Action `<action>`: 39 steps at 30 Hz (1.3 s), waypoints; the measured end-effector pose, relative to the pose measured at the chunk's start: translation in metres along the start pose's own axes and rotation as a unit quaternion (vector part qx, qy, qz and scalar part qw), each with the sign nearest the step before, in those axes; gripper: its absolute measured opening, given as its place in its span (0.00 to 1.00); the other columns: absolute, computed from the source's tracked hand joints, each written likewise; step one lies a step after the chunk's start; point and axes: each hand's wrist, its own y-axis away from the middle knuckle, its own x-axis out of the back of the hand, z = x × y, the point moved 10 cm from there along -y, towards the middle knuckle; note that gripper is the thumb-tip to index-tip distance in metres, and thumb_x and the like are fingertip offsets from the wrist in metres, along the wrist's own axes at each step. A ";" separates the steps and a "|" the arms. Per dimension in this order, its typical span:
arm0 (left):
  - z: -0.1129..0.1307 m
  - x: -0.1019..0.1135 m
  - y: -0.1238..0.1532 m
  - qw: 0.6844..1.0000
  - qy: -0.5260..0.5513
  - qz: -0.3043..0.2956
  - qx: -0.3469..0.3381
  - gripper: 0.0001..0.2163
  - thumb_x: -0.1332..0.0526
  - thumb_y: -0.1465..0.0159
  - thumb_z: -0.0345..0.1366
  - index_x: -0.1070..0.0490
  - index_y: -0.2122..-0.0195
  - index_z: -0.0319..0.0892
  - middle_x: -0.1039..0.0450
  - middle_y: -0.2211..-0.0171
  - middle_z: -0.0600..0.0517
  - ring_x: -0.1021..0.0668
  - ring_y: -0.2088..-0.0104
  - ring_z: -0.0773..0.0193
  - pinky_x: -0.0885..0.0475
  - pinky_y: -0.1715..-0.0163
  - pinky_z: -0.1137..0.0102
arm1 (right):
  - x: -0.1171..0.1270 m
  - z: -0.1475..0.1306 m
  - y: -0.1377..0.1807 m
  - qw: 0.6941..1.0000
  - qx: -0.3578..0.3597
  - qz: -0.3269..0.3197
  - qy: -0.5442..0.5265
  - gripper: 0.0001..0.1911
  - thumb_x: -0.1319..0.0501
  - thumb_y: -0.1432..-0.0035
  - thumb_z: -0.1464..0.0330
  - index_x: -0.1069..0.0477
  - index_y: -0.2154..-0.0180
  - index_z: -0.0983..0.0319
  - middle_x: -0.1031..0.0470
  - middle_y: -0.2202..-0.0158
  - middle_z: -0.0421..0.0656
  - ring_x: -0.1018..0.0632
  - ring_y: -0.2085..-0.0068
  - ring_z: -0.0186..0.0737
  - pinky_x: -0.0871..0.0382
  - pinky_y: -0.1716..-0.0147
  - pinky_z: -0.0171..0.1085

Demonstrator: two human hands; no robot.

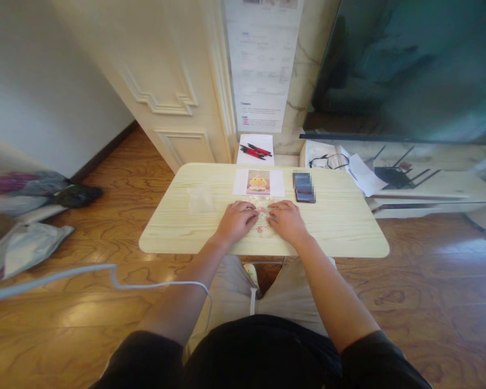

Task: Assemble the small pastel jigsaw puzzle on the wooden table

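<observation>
Small pink and white pieces, which look like jigsaw pieces, lie in a narrow patch at the middle of the light wooden table. From the left side, my left hand reaches in, its fingers bent and the fingertips and thumb closed at the edge of these pieces. My right hand faces it from the other side, fingers curled towards the thumb over the pieces. Which piece each hand grips is too small to make out. Just beyond the pieces lies a printed sheet with a picture of a yellow chick-like figure.
A phone lies right of the sheet, and a clear plastic bag at left. Red and black pens rest on white paper behind the table. A white cable crosses my left forearm. A large screen is at right.
</observation>
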 end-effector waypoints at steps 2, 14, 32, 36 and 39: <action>-0.001 0.001 0.001 1.000 0.003 0.011 0.010 0.09 0.37 0.28 0.41 0.18 0.53 0.49 0.19 0.49 0.49 0.22 0.47 0.53 0.28 0.45 0.55 | 0.002 -0.002 0.000 1.000 -0.010 0.004 0.000 0.12 0.36 0.31 0.64 0.18 0.50 0.57 0.21 0.40 0.45 0.30 0.38 0.51 0.38 0.36 0.50; -0.005 0.002 0.005 1.000 0.014 0.011 0.017 0.10 0.38 0.28 0.38 0.18 0.51 0.50 0.20 0.49 0.49 0.22 0.48 0.54 0.28 0.46 0.56 | -0.004 -0.017 0.001 1.000 -0.001 -0.008 0.014 0.17 0.41 0.30 0.67 0.20 0.44 0.54 0.24 0.36 0.45 0.32 0.36 0.52 0.38 0.35 0.51; 0.000 0.003 0.002 1.000 -0.003 0.013 0.024 0.11 0.36 0.29 0.45 0.17 0.52 0.49 0.20 0.48 0.48 0.22 0.47 0.52 0.28 0.44 0.55 | 0.000 -0.013 0.002 1.000 -0.008 0.001 0.018 0.17 0.40 0.30 0.66 0.20 0.43 0.53 0.25 0.36 0.44 0.33 0.36 0.52 0.39 0.36 0.50; 0.005 -0.002 0.003 1.000 -0.012 -0.001 0.009 0.10 0.37 0.28 0.45 0.16 0.54 0.52 0.20 0.48 0.49 0.22 0.47 0.53 0.29 0.46 0.55 | -0.006 -0.015 0.001 1.000 -0.004 -0.015 0.026 0.18 0.42 0.29 0.67 0.20 0.44 0.53 0.25 0.35 0.43 0.34 0.35 0.53 0.40 0.35 0.52; -0.003 0.002 0.006 1.000 -0.022 0.009 0.018 0.11 0.38 0.28 0.45 0.15 0.56 0.51 0.20 0.49 0.49 0.22 0.47 0.53 0.29 0.46 0.55 | -0.005 -0.012 0.002 1.000 -0.010 -0.012 0.026 0.18 0.42 0.29 0.66 0.20 0.43 0.54 0.25 0.35 0.43 0.34 0.35 0.53 0.40 0.35 0.51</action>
